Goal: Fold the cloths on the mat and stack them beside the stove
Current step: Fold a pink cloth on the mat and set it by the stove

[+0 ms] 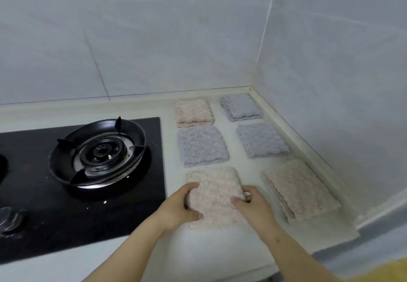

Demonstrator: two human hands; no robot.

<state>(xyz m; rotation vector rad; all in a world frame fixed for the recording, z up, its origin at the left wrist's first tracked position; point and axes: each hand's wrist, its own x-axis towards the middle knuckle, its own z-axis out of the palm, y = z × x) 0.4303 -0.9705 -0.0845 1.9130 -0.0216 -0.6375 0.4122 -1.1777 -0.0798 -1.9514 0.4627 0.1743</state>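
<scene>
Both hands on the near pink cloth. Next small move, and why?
Probably lift the near pink cloth and set it on the grey cloth behind it, next to the stove. The left hand and right hand grip its sides, it looks folded, and the folded pieces lie apart rather than in one stack.

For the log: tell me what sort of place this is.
Probably a home kitchen: a black gas stove set into a pale countertop, tiled walls behind, and folded cloths beside it.
</scene>
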